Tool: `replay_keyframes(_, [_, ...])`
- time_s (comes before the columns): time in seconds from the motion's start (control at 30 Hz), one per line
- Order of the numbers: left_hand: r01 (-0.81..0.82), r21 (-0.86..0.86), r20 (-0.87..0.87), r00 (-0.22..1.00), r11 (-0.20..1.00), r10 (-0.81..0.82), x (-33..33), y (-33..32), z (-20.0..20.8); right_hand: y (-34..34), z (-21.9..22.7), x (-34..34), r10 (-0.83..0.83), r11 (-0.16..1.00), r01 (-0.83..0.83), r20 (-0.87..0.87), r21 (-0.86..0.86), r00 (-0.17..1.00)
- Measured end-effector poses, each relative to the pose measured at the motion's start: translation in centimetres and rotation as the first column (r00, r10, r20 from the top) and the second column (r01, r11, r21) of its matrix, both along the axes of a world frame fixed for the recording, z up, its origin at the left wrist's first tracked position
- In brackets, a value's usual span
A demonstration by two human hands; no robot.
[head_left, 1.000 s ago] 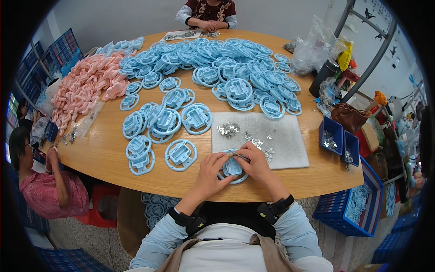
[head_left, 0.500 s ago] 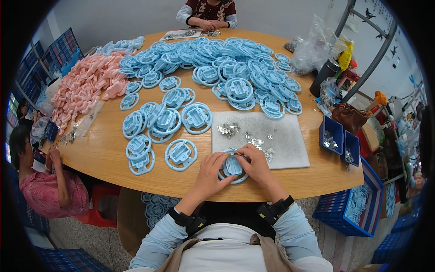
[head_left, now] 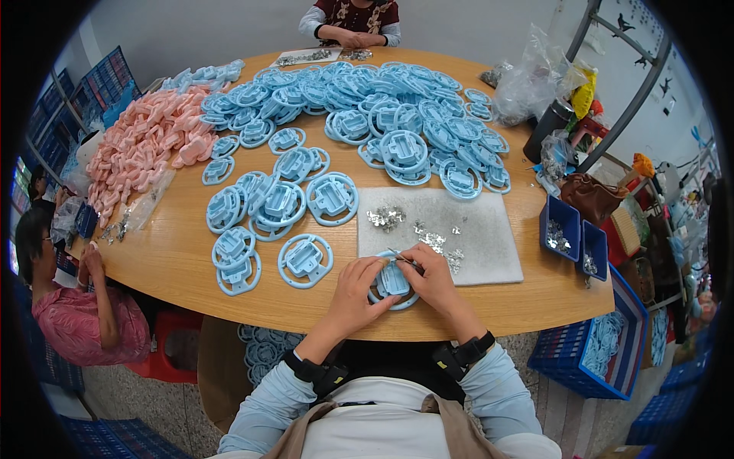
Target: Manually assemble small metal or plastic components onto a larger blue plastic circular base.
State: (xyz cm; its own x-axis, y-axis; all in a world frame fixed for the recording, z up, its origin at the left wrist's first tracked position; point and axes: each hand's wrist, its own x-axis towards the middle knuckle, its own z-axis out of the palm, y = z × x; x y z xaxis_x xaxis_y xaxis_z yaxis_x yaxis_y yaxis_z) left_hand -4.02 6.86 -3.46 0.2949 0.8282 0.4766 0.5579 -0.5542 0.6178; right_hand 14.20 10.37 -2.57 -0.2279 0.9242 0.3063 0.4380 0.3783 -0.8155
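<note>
A light blue plastic wheel-shaped part (head_left: 393, 280) lies at the table's front edge, overlapping the near side of a whitish pad. My left hand (head_left: 353, 292) grips its left side, thumb along the near rim and fingertips at the far edge. In my right hand (head_left: 433, 277) is a thin dark metal tool (head_left: 405, 261), pinched between the fingers, its tip over the far end of the part. Whether the tool is tweezers cannot be told. Small shiny metal pieces (head_left: 385, 219) lie on the pad (head_left: 489, 229) just beyond my hands.
Similar blue parts (head_left: 303, 261) lie to the left, and a large heap (head_left: 352, 96) fills the far side. Pink plastic parts (head_left: 149, 141) are piled far left. Two blue bins (head_left: 559, 227) with metal pieces stand right. People sit across (head_left: 355, 23) and left (head_left: 92, 321).
My hands and the blue part stay nearly in place, with only a slight shift of my right fingers. The person at left has moved their hands a little.
</note>
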Motion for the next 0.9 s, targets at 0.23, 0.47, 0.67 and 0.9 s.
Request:
replay_keyframes(0.23, [0.003, -0.010, -0.002, 1.000, 1.000, -0.003, -0.05, -0.03, 0.04, -0.05, 0.23, -0.07, -0.002, 1.000, 0.002, 0.010, 0.001, 1.000])
replay_keyframes(0.47, [0.005, -0.004, -0.009, 1.000, 1.000, -0.005, -0.04, -0.03, 0.19, -0.10, 0.18, -0.02, 0.002, 1.000, -0.002, -0.003, 0.010, 1.000])
replay_keyframes(0.67, [0.006, -0.011, -0.007, 1.000, 1.000, -0.006, -0.06, 0.00, 0.07, -0.09, 0.07, 0.05, -0.001, 1.000, 0.001, 0.012, 0.007, 1.000])
replay_keyframes(0.9, [0.004, -0.001, -0.004, 1.000, 1.000, -0.004, -0.03, -0.02, 0.08, -0.15, -0.10, -0.07, -0.004, 0.999, 0.005, -0.021, 0.032, 1.000])
